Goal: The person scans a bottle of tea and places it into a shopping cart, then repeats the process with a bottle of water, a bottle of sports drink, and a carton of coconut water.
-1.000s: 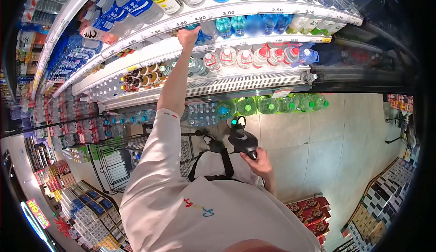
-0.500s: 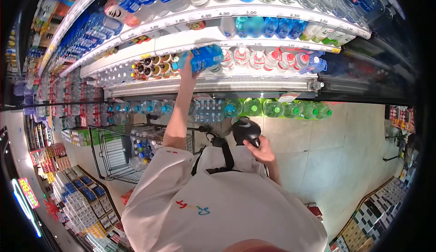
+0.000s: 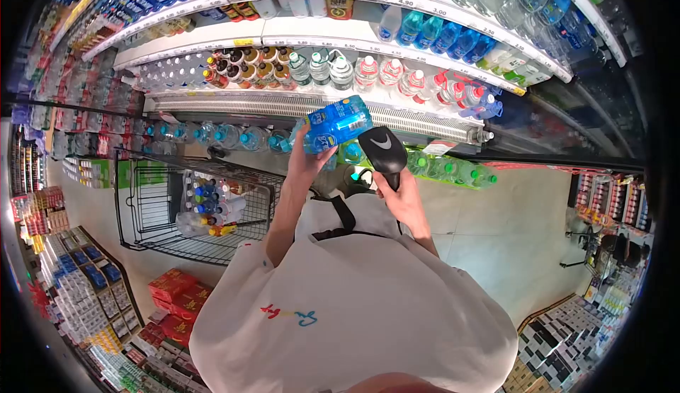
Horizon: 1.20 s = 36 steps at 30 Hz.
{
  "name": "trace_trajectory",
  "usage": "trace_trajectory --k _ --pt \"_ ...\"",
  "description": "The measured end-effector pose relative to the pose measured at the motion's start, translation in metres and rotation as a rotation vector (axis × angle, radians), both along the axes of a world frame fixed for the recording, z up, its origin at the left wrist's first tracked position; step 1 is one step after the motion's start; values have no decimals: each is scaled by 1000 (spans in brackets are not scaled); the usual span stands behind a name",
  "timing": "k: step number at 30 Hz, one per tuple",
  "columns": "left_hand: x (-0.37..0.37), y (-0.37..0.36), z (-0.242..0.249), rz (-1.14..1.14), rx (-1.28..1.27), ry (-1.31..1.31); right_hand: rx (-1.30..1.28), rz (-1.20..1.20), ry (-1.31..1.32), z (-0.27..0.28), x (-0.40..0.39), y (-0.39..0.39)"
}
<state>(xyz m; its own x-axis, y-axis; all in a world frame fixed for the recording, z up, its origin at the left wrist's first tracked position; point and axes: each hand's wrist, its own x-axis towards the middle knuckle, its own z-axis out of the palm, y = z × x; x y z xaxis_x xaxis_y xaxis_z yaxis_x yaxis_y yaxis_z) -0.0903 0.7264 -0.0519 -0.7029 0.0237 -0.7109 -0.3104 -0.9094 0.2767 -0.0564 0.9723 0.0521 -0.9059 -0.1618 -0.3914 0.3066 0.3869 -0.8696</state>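
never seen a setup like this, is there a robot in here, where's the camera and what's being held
There is no robot: these are a person's two bare hands. All the pictures come from one camera worn on the person's head, looking forward and down, so the pale shirt fills the bottom; the view looks curved towards its edges.

The left hand holds a blue-labelled drink, tilted; whether it is one bottle or several is hard to tell. The right hand grips a black device that looks like a handheld scanner.

Ahead are shelves of bottled drinks with price labels along the edges. Large green-capped bottles line up below. At the left, a wire cart holds more bottles.
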Motion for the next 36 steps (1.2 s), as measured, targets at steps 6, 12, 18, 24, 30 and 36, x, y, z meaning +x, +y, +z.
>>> trace_trajectory --k 6,12,18,24,30,36 --pt "20 -26 48 65 -18 121 10 -24 299 31 22 -47" --pt "40 -62 61 69 -47 209 71 15 344 37 45 -94" --pt "51 -85 64 62 -14 288 135 -2 330 43 62 -124" --pt "60 -98 60 -7 28 252 165 -81 367 42 86 -142" --pt "69 -88 55 -74 56 240 247 -150 332 44 112 -138" --pt "78 -72 60 -101 63 239 169 -267 392 39 122 -124"
